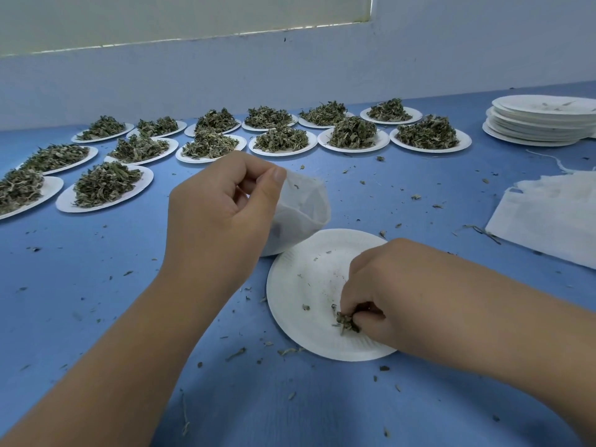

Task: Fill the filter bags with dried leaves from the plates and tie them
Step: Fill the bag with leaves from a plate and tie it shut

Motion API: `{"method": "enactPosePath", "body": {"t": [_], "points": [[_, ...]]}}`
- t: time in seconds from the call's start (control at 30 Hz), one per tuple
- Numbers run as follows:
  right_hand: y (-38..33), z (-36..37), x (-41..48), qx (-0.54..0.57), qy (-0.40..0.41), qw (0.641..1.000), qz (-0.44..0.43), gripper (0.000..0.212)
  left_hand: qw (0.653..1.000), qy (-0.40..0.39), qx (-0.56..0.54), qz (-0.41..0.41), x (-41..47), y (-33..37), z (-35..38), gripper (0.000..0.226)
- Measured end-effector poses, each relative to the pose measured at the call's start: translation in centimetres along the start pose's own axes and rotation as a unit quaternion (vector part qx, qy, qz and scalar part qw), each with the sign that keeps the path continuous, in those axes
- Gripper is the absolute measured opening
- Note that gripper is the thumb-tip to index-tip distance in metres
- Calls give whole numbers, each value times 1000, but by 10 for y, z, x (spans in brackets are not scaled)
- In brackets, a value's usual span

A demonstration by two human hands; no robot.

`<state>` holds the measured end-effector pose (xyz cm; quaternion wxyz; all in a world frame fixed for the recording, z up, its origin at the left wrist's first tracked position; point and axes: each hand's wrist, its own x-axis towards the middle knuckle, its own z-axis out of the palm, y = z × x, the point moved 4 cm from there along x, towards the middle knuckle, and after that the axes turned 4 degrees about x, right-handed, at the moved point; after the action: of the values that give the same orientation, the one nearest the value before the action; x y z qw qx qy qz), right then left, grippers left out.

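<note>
My left hand (pixel 222 204) pinches the rim of a white filter bag (pixel 303 208), holding it upright with its mouth open on the blue table. Just in front of it lies a nearly bare white paper plate (pixel 296 285) with a few crumbs. My right hand (pixel 387 291) rests on that plate, fingers closed on a small clump of dried leaves (pixel 346 321) near its front edge.
Several paper plates heaped with dried leaves (pixel 280 140) stand in rows across the back and left. A stack of used plates (pixel 541 124) sits at the back right, and a pile of flat filter bags (pixel 554 214) lies at the right. Leaf crumbs litter the table (pixel 96 269).
</note>
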<state>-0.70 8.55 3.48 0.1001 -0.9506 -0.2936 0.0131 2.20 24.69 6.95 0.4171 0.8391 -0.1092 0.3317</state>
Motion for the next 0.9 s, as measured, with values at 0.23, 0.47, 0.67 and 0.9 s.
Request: {"method": "enactPosePath", "body": {"t": [0.23, 0.47, 0.67, 0.9], "points": [[8, -12, -3, 55, -9, 998, -4, 22, 1000, 6, 3, -4, -2, 1, 1, 15], [27, -57, -12, 307, 103, 946, 19, 12, 995, 22, 80, 52, -7, 15, 2, 18], [13, -63, -14, 307, 200, 930, 26, 12, 990, -5, 122, 76, -15, 27, 14, 17], [4, -52, -6, 102, 213, 969, 68, 16, 993, -25, 100, 56, -18, 29, 20, 22]]}}
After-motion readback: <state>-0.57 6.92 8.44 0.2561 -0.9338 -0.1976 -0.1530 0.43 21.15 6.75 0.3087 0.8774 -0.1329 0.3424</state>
